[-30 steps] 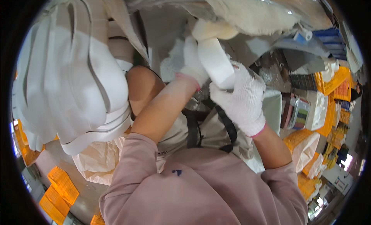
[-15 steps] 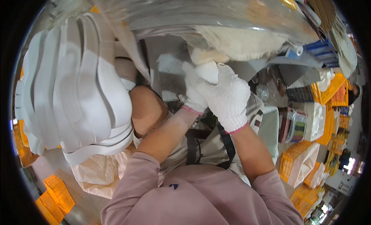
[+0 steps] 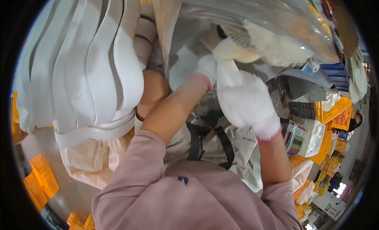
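Both my hands wear white knit gloves with pink cuffs. My right hand (image 3: 248, 105), slightly blurred, is closed around a smooth white piece (image 3: 228, 74) whose kind I cannot make out. The piece's far end meets a cream-coloured rounded part (image 3: 237, 51) beneath the plastic sheet. My left hand (image 3: 207, 67) reaches forward beside the piece, inside a grey, dusty housing (image 3: 183, 64); its fingers are mostly hidden. Whether it touches the piece cannot be seen. Shaggy cream cloth (image 3: 276, 44) hangs just beyond my right hand.
Large wavy white pieces (image 3: 100, 64) stand stacked close to my left arm. Clear plastic sheeting (image 3: 244, 10) drapes over the work spot. Orange crates (image 3: 43, 176) sit on the floor at lower left, and more orange crates (image 3: 335, 113) line the right. A blue crate (image 3: 334, 74) stands at far right.
My right hand has moved right and nearer to me, away from my left hand. My left hand has gone slightly right and farther in. The whole view has shifted a little.
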The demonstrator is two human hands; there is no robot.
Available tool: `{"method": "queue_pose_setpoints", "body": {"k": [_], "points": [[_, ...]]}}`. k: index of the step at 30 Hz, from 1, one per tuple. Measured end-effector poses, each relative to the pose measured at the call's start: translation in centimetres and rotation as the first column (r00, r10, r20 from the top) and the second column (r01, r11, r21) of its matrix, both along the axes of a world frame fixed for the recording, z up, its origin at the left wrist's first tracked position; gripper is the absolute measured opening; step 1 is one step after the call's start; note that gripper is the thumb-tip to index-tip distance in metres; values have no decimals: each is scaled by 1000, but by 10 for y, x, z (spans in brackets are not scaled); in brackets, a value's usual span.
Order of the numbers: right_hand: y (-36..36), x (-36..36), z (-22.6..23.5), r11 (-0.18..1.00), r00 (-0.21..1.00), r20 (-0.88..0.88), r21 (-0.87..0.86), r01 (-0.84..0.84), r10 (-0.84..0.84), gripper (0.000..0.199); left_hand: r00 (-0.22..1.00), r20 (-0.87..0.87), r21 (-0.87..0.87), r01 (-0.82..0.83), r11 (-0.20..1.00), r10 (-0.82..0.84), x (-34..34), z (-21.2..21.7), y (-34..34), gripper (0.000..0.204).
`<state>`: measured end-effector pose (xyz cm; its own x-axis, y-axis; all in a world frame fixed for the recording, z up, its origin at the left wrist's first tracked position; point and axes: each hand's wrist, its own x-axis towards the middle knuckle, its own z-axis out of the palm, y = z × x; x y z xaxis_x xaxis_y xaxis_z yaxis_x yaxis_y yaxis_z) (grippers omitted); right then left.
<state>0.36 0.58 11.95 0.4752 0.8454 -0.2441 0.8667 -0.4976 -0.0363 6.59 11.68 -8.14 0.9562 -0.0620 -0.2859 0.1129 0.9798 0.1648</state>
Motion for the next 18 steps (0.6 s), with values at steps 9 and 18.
{"method": "queue_pose_setpoints", "body": {"k": [9,18], "points": [[-227,-141,-98,-99,-331,-915,-360,928,228,51,996,-88,77,9,997,-2,-56,8,-37,56],[-273,-126,-83,208,187,-675,51,977,-713,59,901,-45,995,4,-96,-432,-201,156,50,44]]}}
